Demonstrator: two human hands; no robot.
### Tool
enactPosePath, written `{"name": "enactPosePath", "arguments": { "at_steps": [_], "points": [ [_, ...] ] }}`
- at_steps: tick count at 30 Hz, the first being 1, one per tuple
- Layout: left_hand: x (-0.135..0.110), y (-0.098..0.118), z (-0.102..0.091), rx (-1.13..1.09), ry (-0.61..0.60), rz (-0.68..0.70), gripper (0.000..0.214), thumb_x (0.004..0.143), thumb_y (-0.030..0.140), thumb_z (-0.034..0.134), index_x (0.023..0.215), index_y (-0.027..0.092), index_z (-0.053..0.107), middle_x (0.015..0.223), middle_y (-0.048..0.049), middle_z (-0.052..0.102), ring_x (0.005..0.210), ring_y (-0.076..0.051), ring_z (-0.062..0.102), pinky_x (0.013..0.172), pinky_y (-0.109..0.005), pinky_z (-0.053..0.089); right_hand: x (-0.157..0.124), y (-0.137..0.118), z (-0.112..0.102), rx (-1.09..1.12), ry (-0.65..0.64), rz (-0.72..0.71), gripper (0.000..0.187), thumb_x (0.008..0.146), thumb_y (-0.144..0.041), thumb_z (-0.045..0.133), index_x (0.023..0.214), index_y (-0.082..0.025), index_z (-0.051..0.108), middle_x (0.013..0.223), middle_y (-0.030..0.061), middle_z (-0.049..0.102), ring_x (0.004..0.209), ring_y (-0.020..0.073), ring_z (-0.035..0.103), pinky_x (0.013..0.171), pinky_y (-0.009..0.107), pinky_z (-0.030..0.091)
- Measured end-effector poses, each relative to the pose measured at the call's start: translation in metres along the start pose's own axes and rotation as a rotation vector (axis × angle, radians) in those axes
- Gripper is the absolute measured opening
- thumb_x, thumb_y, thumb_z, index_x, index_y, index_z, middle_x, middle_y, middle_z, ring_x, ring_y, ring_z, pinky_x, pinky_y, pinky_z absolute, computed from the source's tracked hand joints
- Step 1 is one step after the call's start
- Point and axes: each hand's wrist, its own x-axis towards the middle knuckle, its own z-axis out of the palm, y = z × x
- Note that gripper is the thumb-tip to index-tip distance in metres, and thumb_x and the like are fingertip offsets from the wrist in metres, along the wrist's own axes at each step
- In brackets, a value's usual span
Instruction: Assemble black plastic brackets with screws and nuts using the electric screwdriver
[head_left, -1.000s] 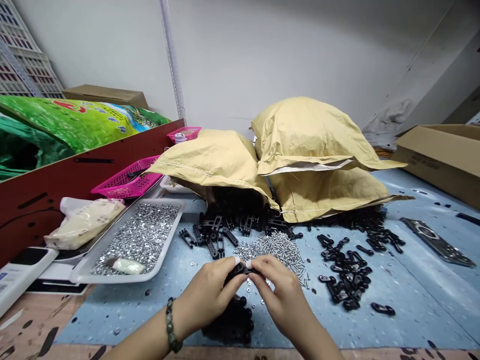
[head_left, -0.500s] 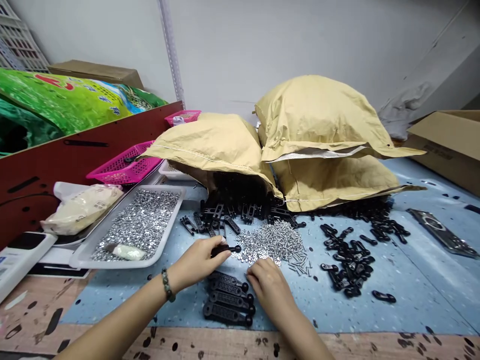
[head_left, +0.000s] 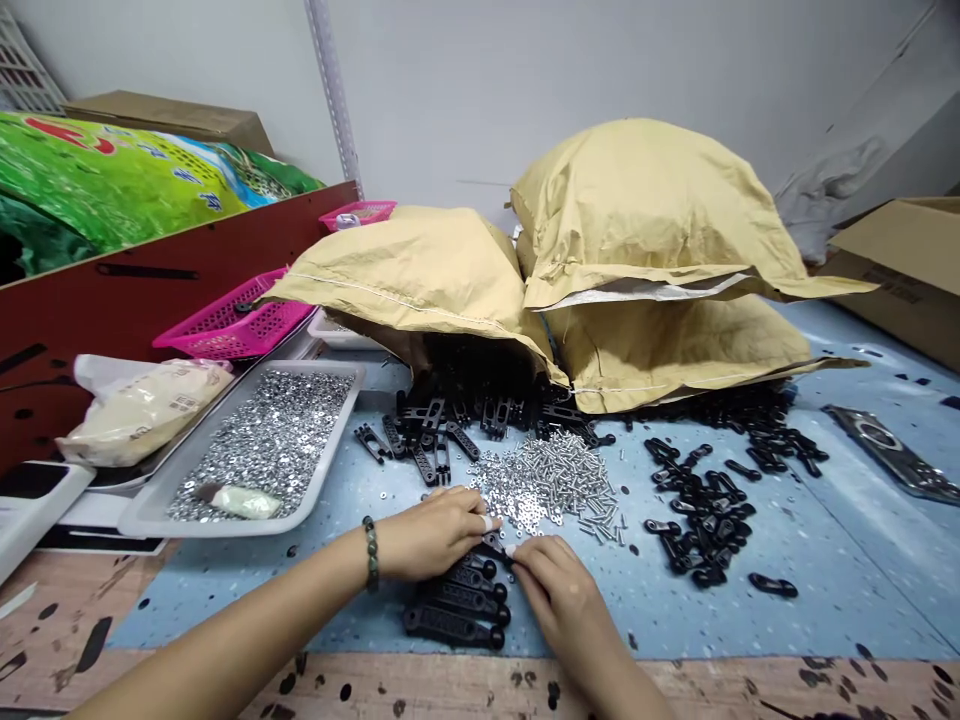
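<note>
While the head view's lower middle shows both hands meeting, the left hand (head_left: 442, 532) and the right hand (head_left: 556, 578) grasp one black part (head_left: 495, 547) between their fingertips, the left hand partly hiding it. Just below, a row of black arms (head_left: 454, 618) lies on the blue mat (head_left: 720, 630). Silver screws (head_left: 574, 475) heap near the frame's centre, small black links (head_left: 701, 515) lie at right, and a white tray (head_left: 225, 527) of metal pieces (head_left: 281, 420) sits at left. Yellow sacks (head_left: 637, 210) fill the upper middle.

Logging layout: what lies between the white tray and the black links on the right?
The head view shows loose black brackets, then small metal rings and a heap of screws.
</note>
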Motion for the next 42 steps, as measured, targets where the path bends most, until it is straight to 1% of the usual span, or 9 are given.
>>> {"name": "enactPosePath", "arguments": {
  "at_steps": [7,12,18,26,28,31,34,39,42],
  "points": [
    [-0.006,-0.001,-0.005,-0.103,0.051,-0.129,0.015,0.084,0.018,0.061,0.097,0.02,0.068,0.091,-0.0024,0.067,0.091,-0.019,0.06,0.083,-0.03,0.044,0.01,-0.009,-0.007,-0.012,-0.021,0.014,0.016,0.091,-0.011,0.044,0.094,-0.019,0.058,0.088,0.0062,0.061,0.083,0.0209,0.055,0.072,0.038,0.049],
    [-0.01,-0.001,-0.004,-0.178,0.076,-0.144,0.02,0.088,0.016,0.052,0.098,0.022,0.068,0.092,-0.0008,0.068,0.09,-0.017,0.061,0.083,-0.027,0.046,0.026,-0.029,-0.003,-0.034,-0.012,-0.089,0.02,0.091,-0.012,0.047,0.105,-0.018,0.059,0.098,0.0088,0.058,0.09,0.0208,0.053,0.075,0.035,0.049],
    [-0.032,-0.003,0.003,-0.183,0.184,-0.158,0.025,0.088,0.017,0.052,0.108,0.025,0.065,0.104,-0.0023,0.065,0.103,-0.02,0.056,0.094,-0.035,0.042,0.033,-0.039,0.015,-0.297,-0.079,-0.182,0.019,0.092,-0.01,0.044,0.086,-0.017,0.06,0.084,0.0067,0.058,0.076,0.0194,0.049,0.066,0.032,0.044],
    [-0.036,-0.002,0.015,-0.244,0.268,-0.225,0.021,0.082,0.011,0.059,0.098,0.023,0.067,0.095,-0.0008,0.066,0.099,-0.019,0.057,0.093,-0.033,0.043,0.038,-0.037,0.008,-0.38,-0.215,-0.29,0.022,0.091,-0.007,0.041,0.08,-0.017,0.057,0.081,0.0073,0.056,0.074,0.0195,0.049,0.063,0.032,0.044],
    [-0.036,0.0,0.015,-0.246,0.277,-0.235,0.021,0.082,0.01,0.059,0.097,0.023,0.068,0.094,-0.0008,0.066,0.099,-0.019,0.057,0.093,-0.034,0.043,0.041,-0.036,0.003,-0.309,-0.185,-0.295,0.021,0.091,-0.008,0.041,0.079,-0.017,0.056,0.079,0.0067,0.055,0.073,0.0193,0.049,0.062,0.031,0.044],
    [-0.037,0.001,0.015,-0.256,0.291,-0.249,0.021,0.082,0.01,0.059,0.097,0.022,0.068,0.095,-0.001,0.066,0.099,-0.019,0.057,0.093,-0.034,0.043,0.045,-0.033,-0.006,-0.166,-0.055,-0.248,0.015,0.091,-0.01,0.043,0.082,-0.017,0.054,0.079,0.0062,0.055,0.075,0.0188,0.05,0.064,0.031,0.044],
    [-0.037,0.0,0.017,-0.269,0.302,-0.259,0.02,0.082,0.012,0.06,0.097,0.023,0.068,0.096,-0.0007,0.066,0.1,-0.019,0.057,0.092,-0.034,0.043,0.044,-0.028,-0.008,-0.181,0.017,-0.238,0.013,0.091,-0.009,0.045,0.085,-0.016,0.054,0.081,0.0066,0.055,0.076,0.019,0.05,0.065,0.031,0.043],
    [-0.037,-0.002,0.018,-0.279,0.304,-0.273,0.019,0.081,0.011,0.062,0.097,0.022,0.068,0.095,-0.0011,0.066,0.1,-0.019,0.057,0.093,-0.034,0.043,0.033,-0.023,0.001,-0.331,-0.047,-0.295,0.017,0.092,-0.009,0.044,0.082,-0.015,0.057,0.078,0.0079,0.057,0.072,0.0193,0.049,0.062,0.032,0.041],
    [-0.037,-0.003,0.018,-0.282,0.303,-0.275,0.018,0.081,0.012,0.063,0.096,0.022,0.068,0.096,-0.0009,0.066,0.1,-0.019,0.057,0.093,-0.034,0.043,0.024,-0.023,-0.002,-0.363,-0.101,-0.332,0.019,0.092,-0.008,0.042,0.094,-0.014,0.06,0.084,0.0092,0.06,0.073,0.0193,0.05,0.063,0.033,0.042]
  ]
}}
